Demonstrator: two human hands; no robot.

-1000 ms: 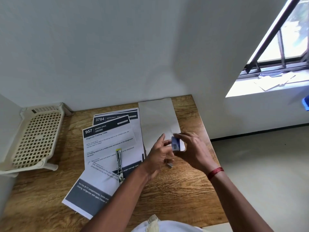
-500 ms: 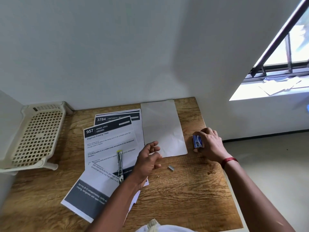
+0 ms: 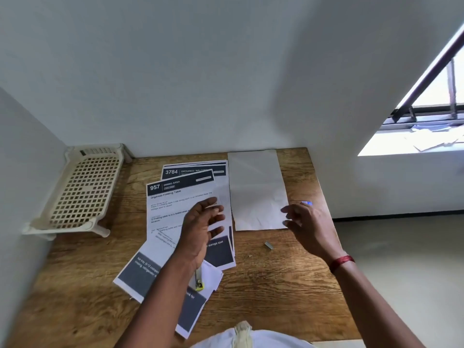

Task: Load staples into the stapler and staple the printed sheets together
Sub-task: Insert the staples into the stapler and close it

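Several printed sheets point(image 3: 175, 197) with dark headers lie fanned on the wooden table point(image 3: 276, 285). My left hand point(image 3: 200, 227) hovers over them with fingers spread, holding nothing. The metal stapler point(image 3: 198, 282) lies on the sheets, mostly hidden under my left wrist; only its yellow-tipped end shows. My right hand point(image 3: 306, 227) is open above the table's right side. Just beyond its fingers sits the small blue staple box point(image 3: 306, 203), partly hidden by the hand. A short strip of staples point(image 3: 268, 245) lies loose on the wood between my hands.
A blank white sheet point(image 3: 256, 189) lies at the back right of the table. A cream slotted plastic tray point(image 3: 82, 189) stands at the back left against the wall. The table's right edge drops to the floor; a window sill with papers is far right.
My right hand carried the blue staple box to the table's right edge, let go of it and drew back. My left hand moved left over the printed sheets and now covers the stapler.
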